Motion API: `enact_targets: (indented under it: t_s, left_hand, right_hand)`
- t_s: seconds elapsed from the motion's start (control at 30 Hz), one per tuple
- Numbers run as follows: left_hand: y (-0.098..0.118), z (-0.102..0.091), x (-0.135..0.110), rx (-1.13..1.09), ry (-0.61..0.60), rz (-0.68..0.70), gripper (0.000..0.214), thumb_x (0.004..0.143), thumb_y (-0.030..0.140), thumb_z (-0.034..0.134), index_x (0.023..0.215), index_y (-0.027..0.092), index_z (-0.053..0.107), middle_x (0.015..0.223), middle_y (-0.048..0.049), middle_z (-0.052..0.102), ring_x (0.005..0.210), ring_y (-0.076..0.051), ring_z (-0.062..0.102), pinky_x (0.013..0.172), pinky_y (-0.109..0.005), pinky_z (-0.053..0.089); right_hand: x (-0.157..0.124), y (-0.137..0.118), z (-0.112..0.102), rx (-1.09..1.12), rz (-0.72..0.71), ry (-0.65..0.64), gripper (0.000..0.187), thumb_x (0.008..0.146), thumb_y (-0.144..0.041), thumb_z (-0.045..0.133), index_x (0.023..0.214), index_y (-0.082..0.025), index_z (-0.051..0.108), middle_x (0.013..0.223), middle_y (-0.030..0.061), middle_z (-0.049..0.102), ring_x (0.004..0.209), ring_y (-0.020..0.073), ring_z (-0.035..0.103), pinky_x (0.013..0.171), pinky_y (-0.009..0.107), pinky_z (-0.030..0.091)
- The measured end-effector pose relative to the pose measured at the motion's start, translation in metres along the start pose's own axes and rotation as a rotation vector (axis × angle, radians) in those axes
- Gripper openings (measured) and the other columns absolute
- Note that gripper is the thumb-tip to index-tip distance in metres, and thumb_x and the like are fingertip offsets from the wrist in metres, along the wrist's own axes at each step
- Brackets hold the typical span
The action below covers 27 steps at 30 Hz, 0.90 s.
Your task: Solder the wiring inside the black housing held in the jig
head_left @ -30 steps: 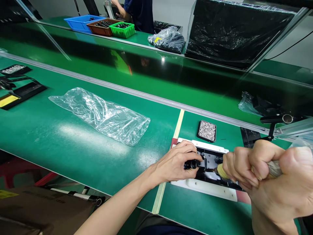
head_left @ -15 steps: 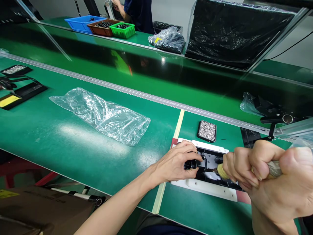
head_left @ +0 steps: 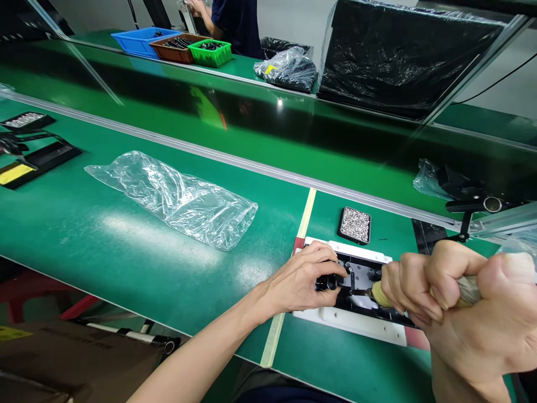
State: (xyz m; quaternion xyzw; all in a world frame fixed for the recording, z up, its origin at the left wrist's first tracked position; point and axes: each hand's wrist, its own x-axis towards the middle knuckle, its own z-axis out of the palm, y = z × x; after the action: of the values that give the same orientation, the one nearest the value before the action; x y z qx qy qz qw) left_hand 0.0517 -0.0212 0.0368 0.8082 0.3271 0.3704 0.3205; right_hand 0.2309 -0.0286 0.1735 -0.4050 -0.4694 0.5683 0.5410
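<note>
My left hand is closed around a black cylindrical part at the left end of a black housing. That housing lies in a white fixture on the bench. A screwdriver with a yellowish wrapped handle is clenched in my right hand. Its thin shaft points left into the housing, close to the fingers of my left hand. Where the tip meets the part is too small to make out. My right fist hides the housing's right end.
Behind the fixture sits a small black tray of screws. A clear plastic bag lies on the green bench left of a tape strip. Black parts are at far left. Beyond the clear partition are bins and a person.
The person across the bench has shifted slightly left. Both my hands, the screwdriver and the housing stay practically where they were.
</note>
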Motion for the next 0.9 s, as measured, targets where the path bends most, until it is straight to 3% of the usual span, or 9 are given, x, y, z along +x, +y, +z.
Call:
enact_targets:
  t_s: [0.9]
  left_hand:
    - [0.0004, 0.001, 0.0001, 0.009, 0.008, 0.011, 0.025, 0.096, 0.031, 0.065, 0.117, 0.021, 0.073, 0.114, -0.0049, 0.068, 0.121, -0.018, 0.058, 0.106, -0.031, 0.052]
  right_hand:
    - [0.0006, -0.0017, -0.0006, -0.058, 0.01, -0.019, 0.058, 0.089, -0.059, 0.058, 0.05, -0.019, 0.042, 0.038, -0.0008, 0.034, 0.033, 0.0126, 0.032, 0.034, 0.028, 0.034]
